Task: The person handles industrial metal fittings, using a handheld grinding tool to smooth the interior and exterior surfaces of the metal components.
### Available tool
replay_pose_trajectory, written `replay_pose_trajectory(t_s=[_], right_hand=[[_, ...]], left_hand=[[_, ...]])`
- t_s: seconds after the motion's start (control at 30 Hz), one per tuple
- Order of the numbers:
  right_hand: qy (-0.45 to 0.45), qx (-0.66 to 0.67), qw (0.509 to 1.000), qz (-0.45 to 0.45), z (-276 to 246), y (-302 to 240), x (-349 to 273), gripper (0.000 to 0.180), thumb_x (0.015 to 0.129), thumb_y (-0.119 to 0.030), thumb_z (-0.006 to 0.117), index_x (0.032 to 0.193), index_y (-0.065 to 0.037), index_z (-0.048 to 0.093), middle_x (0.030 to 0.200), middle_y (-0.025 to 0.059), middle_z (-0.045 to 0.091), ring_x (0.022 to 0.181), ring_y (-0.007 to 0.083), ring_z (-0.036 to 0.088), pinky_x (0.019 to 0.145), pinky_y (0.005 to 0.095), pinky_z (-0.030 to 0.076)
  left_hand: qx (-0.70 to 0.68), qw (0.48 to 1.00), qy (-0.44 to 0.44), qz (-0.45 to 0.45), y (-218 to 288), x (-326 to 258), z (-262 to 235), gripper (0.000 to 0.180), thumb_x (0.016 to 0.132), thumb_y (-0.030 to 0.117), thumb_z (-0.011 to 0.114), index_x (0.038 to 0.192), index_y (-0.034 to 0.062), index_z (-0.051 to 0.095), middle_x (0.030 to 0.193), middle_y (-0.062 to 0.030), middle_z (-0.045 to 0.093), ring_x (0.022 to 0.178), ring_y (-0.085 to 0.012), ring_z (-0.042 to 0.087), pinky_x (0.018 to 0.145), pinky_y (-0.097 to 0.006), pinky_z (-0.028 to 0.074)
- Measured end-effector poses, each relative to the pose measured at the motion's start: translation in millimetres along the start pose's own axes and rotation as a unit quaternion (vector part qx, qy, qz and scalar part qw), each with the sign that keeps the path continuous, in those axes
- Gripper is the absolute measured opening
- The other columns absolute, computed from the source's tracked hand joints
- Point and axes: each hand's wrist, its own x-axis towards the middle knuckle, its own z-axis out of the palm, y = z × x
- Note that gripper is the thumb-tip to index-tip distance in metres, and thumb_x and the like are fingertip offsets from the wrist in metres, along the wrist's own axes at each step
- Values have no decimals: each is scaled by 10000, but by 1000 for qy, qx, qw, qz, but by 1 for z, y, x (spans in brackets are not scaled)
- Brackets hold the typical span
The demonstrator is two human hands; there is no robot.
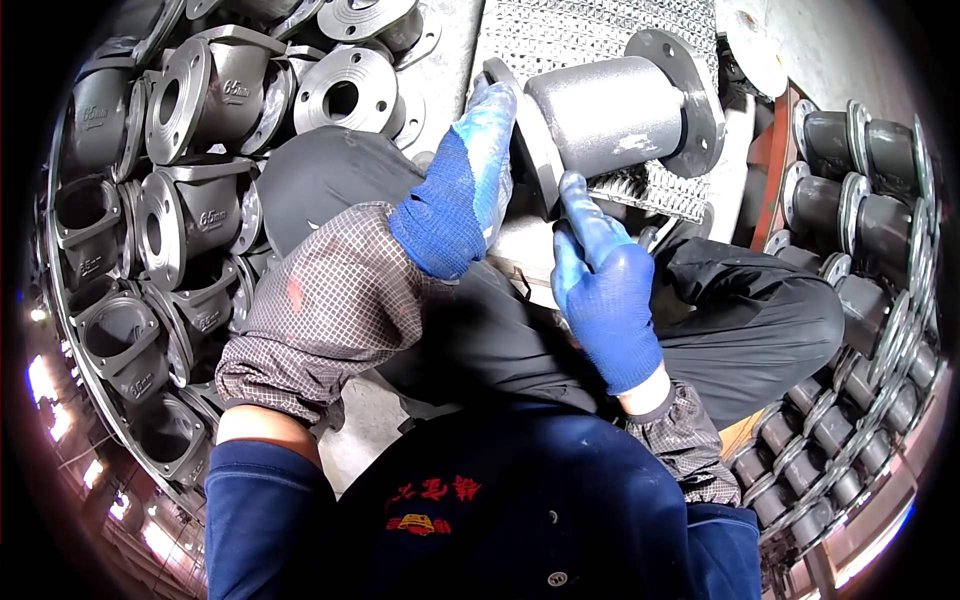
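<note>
The pipe (605, 115) lies on its side at the upper centre of the frame, its far flange (690, 105) over the mat (560, 40) and its near flange (540, 140) turned toward the left hand (484, 150). That hand lies against the outer face of the near flange, its fingertips close to the upper rim; I cannot tell how firmly it grips, as part of it is hidden. The right hand (606, 275) is loosely spread, palm free, with its leading finger by the lower rim, where the flange meets the body.

For good control, the two hands should probably work as a pair: left flat on the face to steady it, right under the lower rim to take weight. The pipe looks like heavy metal, so a fingertip hold alone may let it roll; a fuller grip from the right hand would be safer. Fingers are best clear of the gap between rim and mat, where they could be pinched. Letting the far flange bear on the mat would spare the wrists. The legs (765, 325) sit just below, so a slip could hurt.
</note>
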Motion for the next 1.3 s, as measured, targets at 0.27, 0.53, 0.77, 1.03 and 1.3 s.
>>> replay_pose_trajectory(t_s=[0.27,0.53,0.77,1.03,1.3], right_hand=[[-110,363,897,228,-23,-1,14,327,891,-7,497,1201,52,584,940,109,678,717,97,610,630,220,500],[-135,350,910,175,-26,11,23,450,872,-151,502,1262,73,517,960,143,666,576,126,584,550,232,478],[-143,552,771,285,-26,11,17,419,894,-90,408,1272,62,507,913,185,686,500,138,571,409,217,421],[-112,483,820,286,-29,0,-1,392,904,-80,425,1260,48,528,892,127,669,525,85,535,426,189,398],[-74,505,808,293,-20,-10,6,436,906,-40,458,1318,97,418,866,153,662,543,87,525,464,188,418]], left_hand=[[30,999,21,13,2,-7,9,474,980,399,462,1291,40,456,1205,-81,505,1095,-142,478,960,-267,397],[-86,996,40,7,-1,4,8,237,966,301,529,1089,107,586,887,22,578,727,-71,531,644,-208,456],[-92,994,58,2,-5,3,4,210,970,281,520,1090,122,586,891,30,574,749,-72,537,669,-213,461],[-82,995,62,-7,-1,8,9,249,986,286,471,1121,97,561,1003,-15,604,910,-129,594,802,-255,488],[-98,995,21,-11,-9,15,0,312,992,327,458,1128,62,552,1030,-50,617,955,-134,601,816,-265,489]])
